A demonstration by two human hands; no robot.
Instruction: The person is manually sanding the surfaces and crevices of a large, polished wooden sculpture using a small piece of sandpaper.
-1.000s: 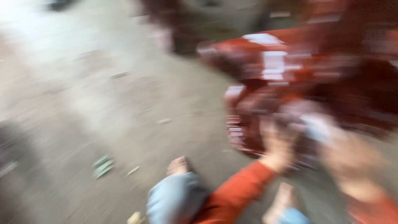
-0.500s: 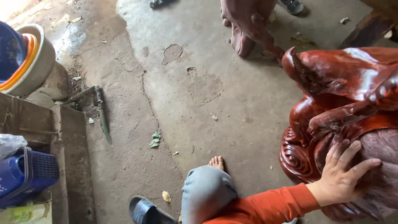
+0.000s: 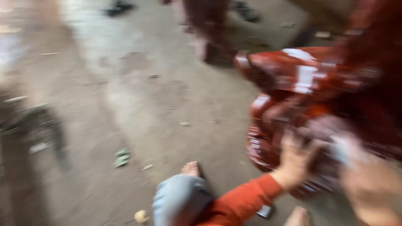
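Note:
The view is badly motion-blurred. A large glossy red-brown carved wooden sculpture (image 3: 301, 83) stands on the floor at the right. My left hand (image 3: 295, 157), in an orange sleeve, lies flat against the carving's lower part with its fingers spread. My right hand (image 3: 370, 186) is a blur at the lower right, close to the carving, with a pale smear (image 3: 341, 148) just above it. Whether that hand holds anything cannot be made out. My bent knee in grey-blue trousers (image 3: 180, 199) and bare toes (image 3: 190, 168) show at the bottom centre.
The ground is a rough concrete floor (image 3: 138, 109) with small scraps, a greenish one (image 3: 122, 157) among them. Another person's legs (image 3: 201, 25) stand at the top centre. A dark low block (image 3: 29, 125) sits at the left.
The camera has swung and the picture has blurred again. My left hand stays on the carving's lower part. My right hand has come into view at the lower right.

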